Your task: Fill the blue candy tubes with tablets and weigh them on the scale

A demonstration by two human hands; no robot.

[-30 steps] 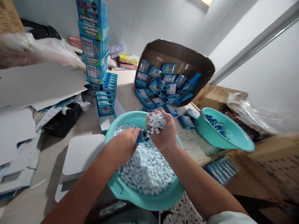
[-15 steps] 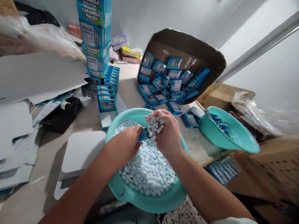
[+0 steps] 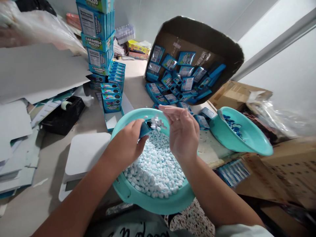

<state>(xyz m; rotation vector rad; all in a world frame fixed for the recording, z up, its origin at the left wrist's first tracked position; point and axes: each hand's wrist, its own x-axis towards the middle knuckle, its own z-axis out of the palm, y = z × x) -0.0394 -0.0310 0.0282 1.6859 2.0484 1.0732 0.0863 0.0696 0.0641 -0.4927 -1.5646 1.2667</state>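
The left hand point(image 3: 125, 143) is closed round a small blue box point(image 3: 144, 130), thumb below and fingers above, its dark open mouth turned to the right. That hold seems meant to leave the mouth unobstructed. Loose white sweets point(image 3: 156, 123) hang in a blurred clump right at it, over the tub point(image 3: 158, 209) in the middle of the frame, which would catch any strays.

The right hand point(image 3: 184, 136) grips nothing I can see; its palm is open and tipped toward the box, perhaps as a chute or a guard.

Just left of the tub sits a white scale point(image 3: 88, 153), probably kept handy for checks. Filled-looking packs stand stacked point(image 3: 95, 42) at upper left, upright to save room. At upper right, a carton point(image 3: 209, 36) lies tipped, its mouth facing the worker, likely for easy reach.
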